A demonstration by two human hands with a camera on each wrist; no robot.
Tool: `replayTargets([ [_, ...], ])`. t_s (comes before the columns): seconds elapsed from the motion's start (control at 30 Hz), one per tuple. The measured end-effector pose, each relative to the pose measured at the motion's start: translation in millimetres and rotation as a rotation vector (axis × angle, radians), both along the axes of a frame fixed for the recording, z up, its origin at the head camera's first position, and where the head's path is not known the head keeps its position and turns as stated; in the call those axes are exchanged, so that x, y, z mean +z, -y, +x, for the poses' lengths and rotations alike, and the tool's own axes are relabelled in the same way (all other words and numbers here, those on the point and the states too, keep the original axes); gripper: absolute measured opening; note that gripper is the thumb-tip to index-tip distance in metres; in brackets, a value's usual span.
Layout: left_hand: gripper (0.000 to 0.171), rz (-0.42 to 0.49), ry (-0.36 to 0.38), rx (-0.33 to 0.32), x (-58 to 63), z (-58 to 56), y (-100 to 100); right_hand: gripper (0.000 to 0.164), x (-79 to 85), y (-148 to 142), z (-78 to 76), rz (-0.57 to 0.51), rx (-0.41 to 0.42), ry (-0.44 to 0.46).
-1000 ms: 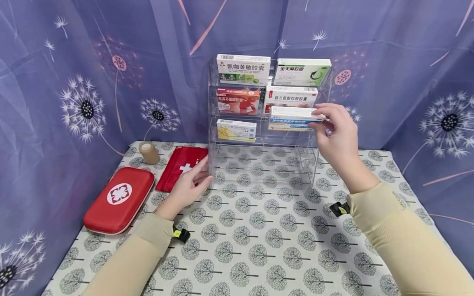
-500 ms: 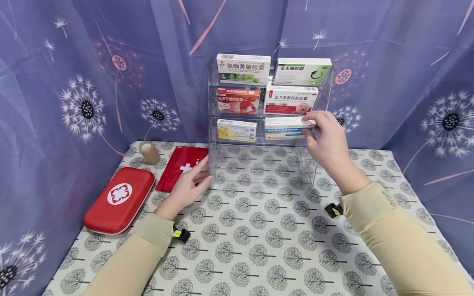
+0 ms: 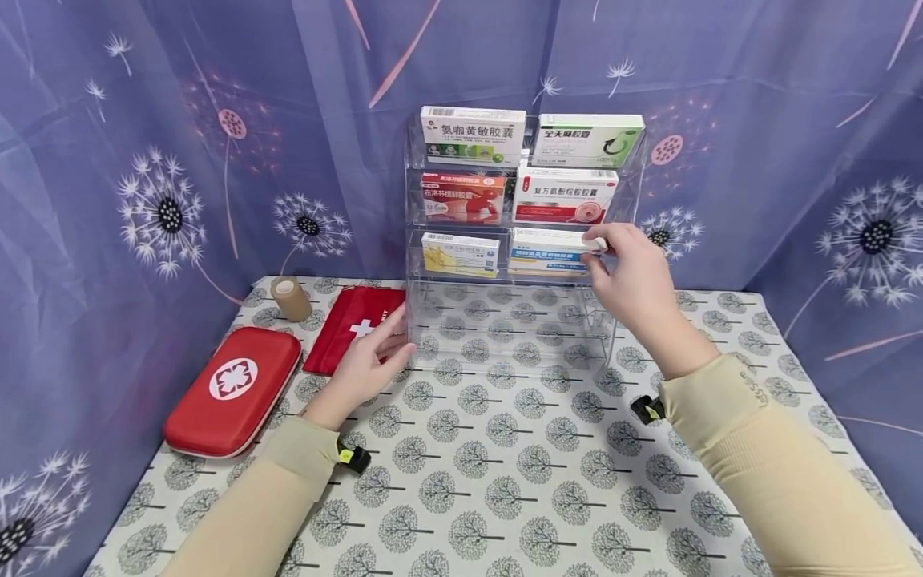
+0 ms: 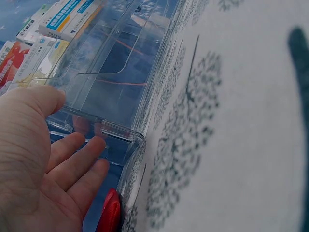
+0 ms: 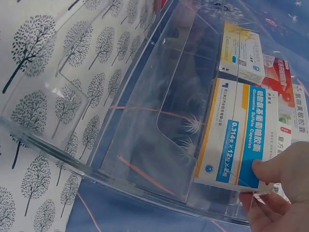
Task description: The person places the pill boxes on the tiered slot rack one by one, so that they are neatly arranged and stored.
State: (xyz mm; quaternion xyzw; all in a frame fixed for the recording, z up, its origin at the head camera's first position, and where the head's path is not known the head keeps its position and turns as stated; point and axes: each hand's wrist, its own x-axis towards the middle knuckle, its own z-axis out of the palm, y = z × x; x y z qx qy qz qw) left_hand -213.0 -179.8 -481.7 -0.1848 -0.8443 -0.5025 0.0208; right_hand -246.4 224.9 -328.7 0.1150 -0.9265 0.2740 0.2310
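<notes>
A clear acrylic display rack (image 3: pixel 512 282) stands on the table, with medicine boxes on its upper tiers. My right hand (image 3: pixel 634 272) pinches the right end of a white medicine box with blue and orange bands (image 3: pixel 546 252), thumb on its front in the right wrist view. This box (image 5: pixel 236 135) sits in the third tier, right of a yellow-and-white medicine box (image 3: pixel 460 255). At the rack's lower left side is my left hand (image 3: pixel 366 362), its fingers extended and touching the side. The left wrist view shows the thumb by the rack's front edge.
Higher tiers hold a red box (image 3: pixel 463 199), a red-and-white box (image 3: pixel 566 195), a green-and-white box (image 3: pixel 591 140) and another white box (image 3: pixel 473 136). Left lie a red hard case (image 3: pixel 232 391), a red pouch (image 3: pixel 339 336) and a tan tape roll (image 3: pixel 292 298). A curtain (image 3: pixel 346 120) hangs behind.
My right hand has lowered the blue-banded medicine box from in front of the second tier into the third tier, then shifted it slightly left. The left hand has stayed at the rack's side.
</notes>
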Motion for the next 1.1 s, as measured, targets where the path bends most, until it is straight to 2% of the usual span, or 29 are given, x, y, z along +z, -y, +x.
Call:
replayTargets([
  [0.17, 0.079, -0.002, 0.001, 0.001, -0.6, -0.7, 0, 0.027, -0.8, -1, 0.3, 0.011, -0.005, 0.009],
  [0.53, 0.079, -0.010, 0.002, 0.001, 1.2, -1.6, -1, 0.028, -6.1, 0, 0.9, -0.021, 0.007, -0.045],
  [0.73, 0.079, -0.032, 0.003, 0.002, 2.1, -2.0, -1, 0.027, -11.8, -1, 5.6, -0.049, 0.035, -0.122],
  [0.9, 0.080, -0.143, -0.039, 0.013, 9.6, -0.5, 3, 0.024, -22.1, -1, 18.8, -0.062, 0.088, -0.239],
  [1.0, 0.076, -0.254, -0.088, 0.026, 21.4, 1.9, 8, 0.018, -27.0, -1, 30.7, -0.046, 0.138, -0.274],
  [1.1, 0.061, -0.367, -0.149, 0.072, 37.9, 6.3, 12, 0.012, -31.5, -1, 43.2, -0.018, 0.212, -0.295],
])
